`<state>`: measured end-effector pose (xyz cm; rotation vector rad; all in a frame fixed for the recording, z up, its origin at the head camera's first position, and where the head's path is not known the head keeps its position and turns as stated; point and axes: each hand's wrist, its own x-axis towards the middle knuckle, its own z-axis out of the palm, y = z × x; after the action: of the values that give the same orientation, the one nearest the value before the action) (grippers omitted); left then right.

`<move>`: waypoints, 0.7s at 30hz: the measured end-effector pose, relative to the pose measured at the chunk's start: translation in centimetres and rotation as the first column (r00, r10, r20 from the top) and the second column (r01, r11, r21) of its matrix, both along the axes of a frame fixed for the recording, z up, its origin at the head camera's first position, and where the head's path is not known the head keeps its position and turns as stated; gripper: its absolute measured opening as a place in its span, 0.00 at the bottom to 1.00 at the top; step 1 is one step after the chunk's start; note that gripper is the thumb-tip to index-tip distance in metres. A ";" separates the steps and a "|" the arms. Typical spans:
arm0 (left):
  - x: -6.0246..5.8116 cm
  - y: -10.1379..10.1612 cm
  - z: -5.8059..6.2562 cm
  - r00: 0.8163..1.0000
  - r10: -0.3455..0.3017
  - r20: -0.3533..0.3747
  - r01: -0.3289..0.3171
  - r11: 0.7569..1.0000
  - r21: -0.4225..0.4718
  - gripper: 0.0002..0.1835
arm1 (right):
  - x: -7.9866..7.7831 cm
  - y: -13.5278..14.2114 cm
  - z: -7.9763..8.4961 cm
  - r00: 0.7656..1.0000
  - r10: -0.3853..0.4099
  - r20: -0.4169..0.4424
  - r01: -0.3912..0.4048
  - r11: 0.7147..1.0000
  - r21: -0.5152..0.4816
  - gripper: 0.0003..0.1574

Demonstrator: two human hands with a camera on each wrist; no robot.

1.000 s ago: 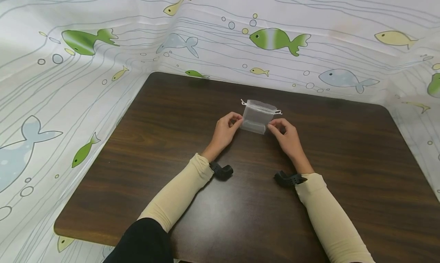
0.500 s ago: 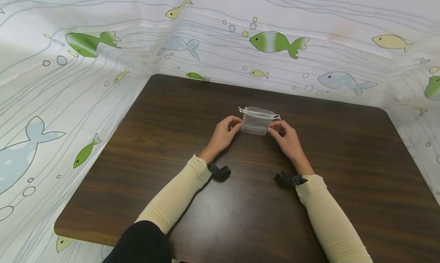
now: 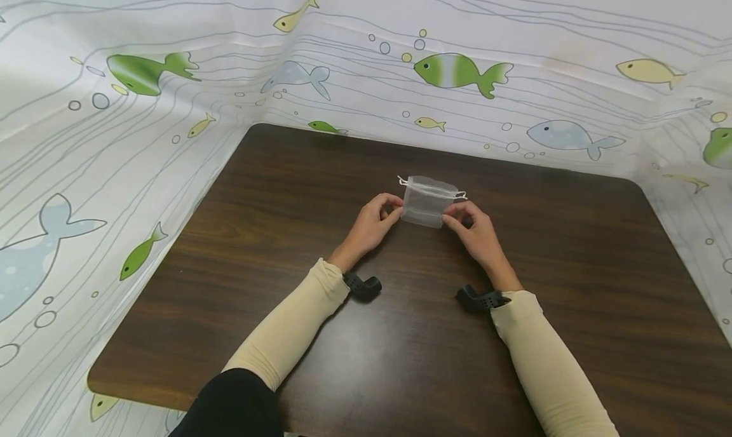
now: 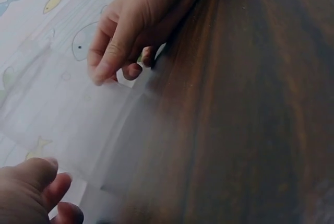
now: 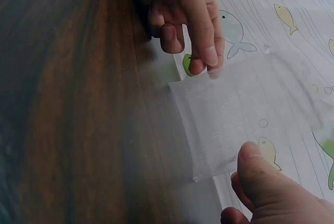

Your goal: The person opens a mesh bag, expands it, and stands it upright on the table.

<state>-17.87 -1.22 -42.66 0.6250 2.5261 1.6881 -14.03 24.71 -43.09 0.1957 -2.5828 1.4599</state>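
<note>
1. Sheer drawstring pouch (image 3: 427, 203): between my two hands, over the far half of the bench (image 3: 274, 195), mouth end away from me. Can't tell whether its bottom edge touches the wood.
2. Left hand (image 3: 370, 223): thumb and fingertips nearly together, pinching the pouch's left side edge below the cord.
3. Right hand (image 3: 473, 230): same pinch on the right side edge, around the same height; the head view and both wrist views agree.
4. White drawstring (image 3: 433, 190): runs across near the mouth, a loop poking out at each side, neither loop in my fingers.
5. Done, by my read: pouch gripped on both sides and spread fairly flat, mouth end not bunched up.
6. Not done: cord isn't drawn tight, neither hand has let go. I see nothing inside (mesh is see-through, but the wrist views are soft, so no promises).
7. Progress call: handling looks well under way rather than finished, since both side edges are pinched and the pouch isn't released.
</note>
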 end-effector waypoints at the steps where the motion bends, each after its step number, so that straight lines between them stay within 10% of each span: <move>1: 0.0 0.0 0.0 1.000 -0.001 -0.003 0.001 1.000 -0.001 0.11 | 0.1 0.0 0.0 1.000 0.005 -0.003 -0.005 1.000 0.002 0.14; 21: -0.1 0.2 -0.1 0.998 -0.035 -0.044 0.033 0.999 -0.034 0.11 | 0.5 -0.6 1.2 0.999 -0.006 0.047 0.004 1.000 0.023 0.13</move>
<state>-17.99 -1.06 -42.72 0.7069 2.5528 1.6356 -13.54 24.16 -41.89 0.1596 -2.6357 1.4514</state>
